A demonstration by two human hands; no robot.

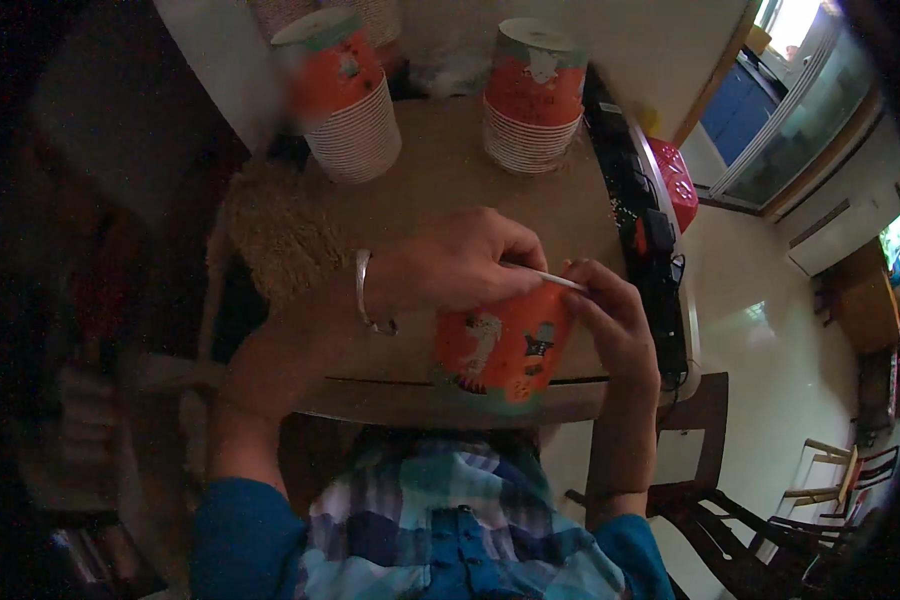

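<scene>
Table [450, 205]: brown-topped, I see from afar, beneath left hand [470, 262] and right hand [618, 318].
Stacks: I find a left stack [346, 105] and a right stack [535, 100] of inverted cups, beyond the hands.
Gripped: orange cup [500, 345], between and below the hands; both pinch its white rim.
Bracelet [361, 285]: silver, on the left wrist.

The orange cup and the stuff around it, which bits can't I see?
In the head view:
- orange cup: part of its upper edge, behind the left hand.
- white strip: left end, covered by the left hand.
- left stack: left side, blurred.
- shirt: lower part, cut off by the bottom edge.
</scene>
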